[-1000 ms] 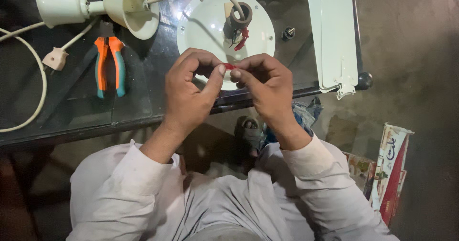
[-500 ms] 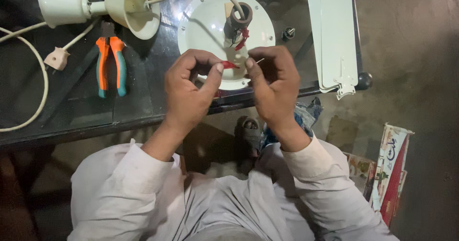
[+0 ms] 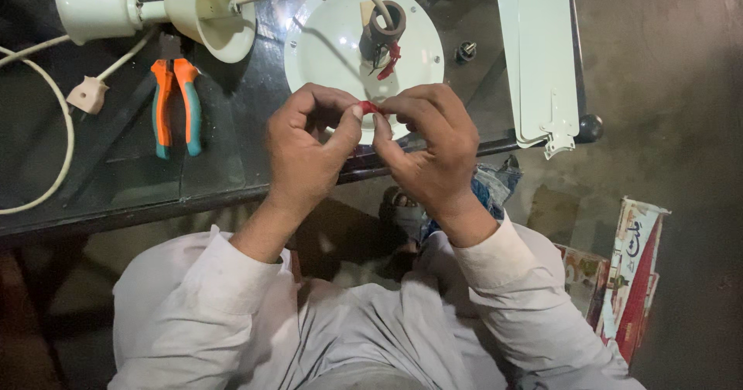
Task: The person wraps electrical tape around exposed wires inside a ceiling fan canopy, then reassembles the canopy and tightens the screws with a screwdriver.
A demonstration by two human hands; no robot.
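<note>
I was working the red wire [image 3: 368, 108] end, pinched between the thumb and fingers of my left hand [image 3: 309, 146] and right hand [image 3: 429, 146], both closed on it, just over the near rim of the white disc [image 3: 325, 46]. Next, I judged, came a firmer twist. At four o'clock, a red-and-white carton [image 3: 635, 270] stood on the floor; pliers [image 3: 176, 104] lay at ten.
</note>
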